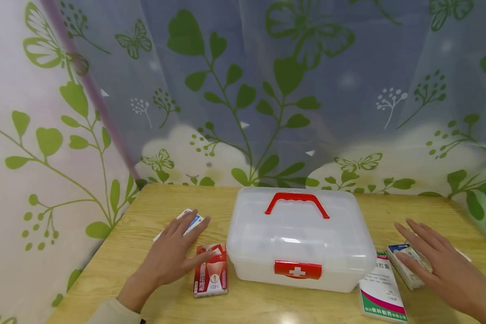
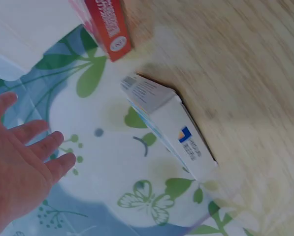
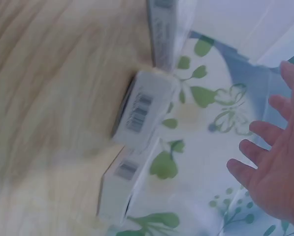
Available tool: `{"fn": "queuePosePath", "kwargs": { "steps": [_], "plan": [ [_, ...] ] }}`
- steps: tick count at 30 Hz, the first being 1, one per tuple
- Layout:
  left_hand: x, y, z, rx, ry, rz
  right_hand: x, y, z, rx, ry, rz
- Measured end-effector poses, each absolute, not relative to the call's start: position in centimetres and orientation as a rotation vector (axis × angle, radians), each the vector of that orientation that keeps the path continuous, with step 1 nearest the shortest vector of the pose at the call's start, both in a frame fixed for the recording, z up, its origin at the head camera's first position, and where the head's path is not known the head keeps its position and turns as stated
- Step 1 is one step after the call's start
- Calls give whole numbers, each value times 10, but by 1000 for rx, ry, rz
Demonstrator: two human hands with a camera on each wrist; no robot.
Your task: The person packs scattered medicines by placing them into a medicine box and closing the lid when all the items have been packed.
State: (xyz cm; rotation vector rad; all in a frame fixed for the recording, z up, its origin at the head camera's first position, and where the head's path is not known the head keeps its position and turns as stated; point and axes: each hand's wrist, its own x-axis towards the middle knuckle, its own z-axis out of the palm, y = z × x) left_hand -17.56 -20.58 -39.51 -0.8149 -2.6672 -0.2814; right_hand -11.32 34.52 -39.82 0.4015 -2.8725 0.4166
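Note:
A translucent white first-aid box with a red handle and a red latch bearing a white cross stands closed on the table. My left hand is held over the table left of it, fingers spread and nothing in its grasp. Beneath those fingers lies a white and blue medicine box, partly covered in the head view. A red medicine box lies between that hand and the first-aid box. On the other side, my empty right hand hovers with fingers extended, overlapping a blue and white medicine box.
A white and green medicine box lies against the right front corner of the first-aid box. Another white box, mostly hidden in the head view, lies farther right. Behind the wooden table hangs a leaf-patterned curtain.

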Motion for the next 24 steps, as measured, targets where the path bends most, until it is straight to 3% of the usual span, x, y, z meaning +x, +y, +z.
{"fn": "queuePosePath", "kwargs": {
  "steps": [10,24],
  "plan": [
    [-170,-188,-386,-936,-2556,-350,-99,308,-375,467,-2708,539],
    [-161,-162,-386,-1044,-2472,-565,-92,269,-373,551,-2668,565]
  ]
}}
